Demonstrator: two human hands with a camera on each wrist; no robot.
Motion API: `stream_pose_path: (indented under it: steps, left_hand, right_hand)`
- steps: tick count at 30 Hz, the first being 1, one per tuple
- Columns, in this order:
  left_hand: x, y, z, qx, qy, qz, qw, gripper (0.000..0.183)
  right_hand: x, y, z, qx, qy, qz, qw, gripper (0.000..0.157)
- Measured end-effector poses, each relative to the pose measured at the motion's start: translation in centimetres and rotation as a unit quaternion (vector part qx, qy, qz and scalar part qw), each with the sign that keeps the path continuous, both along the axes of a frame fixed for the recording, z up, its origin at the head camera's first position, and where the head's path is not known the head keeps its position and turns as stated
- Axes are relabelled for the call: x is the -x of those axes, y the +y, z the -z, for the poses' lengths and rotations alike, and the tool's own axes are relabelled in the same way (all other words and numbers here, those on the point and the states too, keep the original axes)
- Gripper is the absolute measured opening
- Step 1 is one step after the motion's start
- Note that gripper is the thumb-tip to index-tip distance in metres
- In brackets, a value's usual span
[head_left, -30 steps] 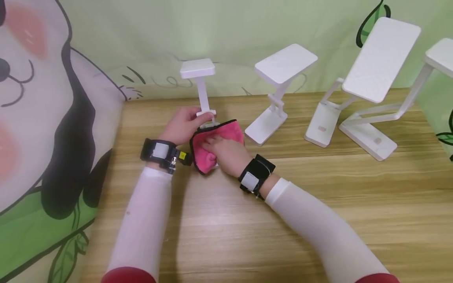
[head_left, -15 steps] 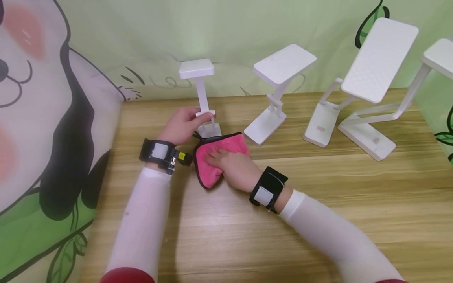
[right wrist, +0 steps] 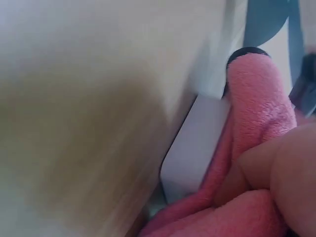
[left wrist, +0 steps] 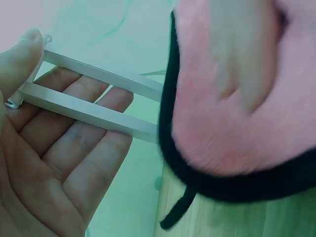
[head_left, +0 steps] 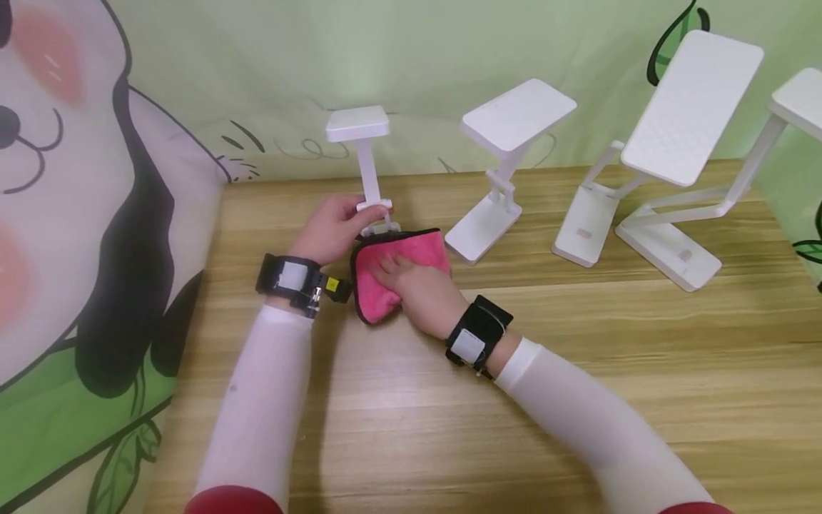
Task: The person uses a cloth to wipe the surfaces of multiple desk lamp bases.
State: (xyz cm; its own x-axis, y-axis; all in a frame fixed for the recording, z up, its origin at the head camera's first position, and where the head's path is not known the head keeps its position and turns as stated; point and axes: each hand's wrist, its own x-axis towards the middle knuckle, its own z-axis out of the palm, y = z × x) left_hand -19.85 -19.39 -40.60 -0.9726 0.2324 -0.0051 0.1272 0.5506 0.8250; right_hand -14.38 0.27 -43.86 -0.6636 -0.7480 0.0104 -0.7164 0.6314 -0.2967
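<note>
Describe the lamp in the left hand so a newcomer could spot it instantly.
Look along the back of the wooden table, below the green backdrop. At the left end stands a white lamp, its stem gripped by the left hand; only this lamp has its base partly under a pink cloth.

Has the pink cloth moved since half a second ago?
Yes: in the head view, the cloth shifted toward the wall, covering more of the leftmost lamp.

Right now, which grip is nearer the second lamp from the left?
Right. Your right grip is on the pink cloth, left and in front of the second lamp; your left grip holds the leftmost lamp, farther left.
</note>
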Motion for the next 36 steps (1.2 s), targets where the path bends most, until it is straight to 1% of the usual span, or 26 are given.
stream_pose_path:
  steps: [4,7,11,16,18,20,24,29,32,36]
  left_hand:
    - [0.0,0.1,0.0,-0.002,0.001,0.001,1.0,0.041]
    - [0.1,0.2,-0.1,-0.001,-0.003,0.002,1.0,0.04]
    - [0.0,0.2,-0.1,0.003,-0.004,0.0,1.0,0.039]
    - [-0.1,0.1,-0.1,0.0,0.0,-0.007,1.0,0.037]
    - [-0.1,0.1,-0.1,0.0,0.0,-0.007,1.0,0.038]
    - [-0.1,0.1,0.0,0.003,0.001,-0.009,1.0,0.036]
    - [-0.1,0.1,0.1,0.002,-0.003,-0.016,0.9999,0.033]
    - [-0.2,0.2,-0.1,0.012,-0.014,-0.018,0.9997,0.039]
    - [-0.3,0.3,-0.2,0.009,-0.019,-0.016,0.9997,0.04]
    - [-0.3,0.2,-0.2,0.0,-0.017,-0.013,0.9998,0.036]
  right_hand:
    - [-1.5,1.0,-0.3,-0.009,-0.026,0.001,1.0,0.049]
    - [-1.7,1.3,-0.3,0.005,-0.044,-0.004,0.999,0.048]
    - [-0.6,0.9,0.0,0.025,-0.04,-0.009,0.999,0.051]
    - [1.4,-0.2,0.0,0.025,-0.009,-0.012,1.0,0.055]
    - [1.9,-0.4,0.0,0.023,-0.002,-0.009,1.0,0.054]
    - [2.0,-0.5,0.1,0.023,0.0,-0.003,1.0,0.054]
    - [1.4,-0.3,0.4,0.021,-0.002,0.003,1.0,0.056]
    - [0.1,0.4,0.6,0.018,-0.011,0.013,1.0,0.053]
    - [-0.8,0.8,0.2,0.009,-0.018,0.018,1.0,0.05]
    - [-2.0,1.2,-0.6,-0.009,-0.022,0.011,1.0,0.048]
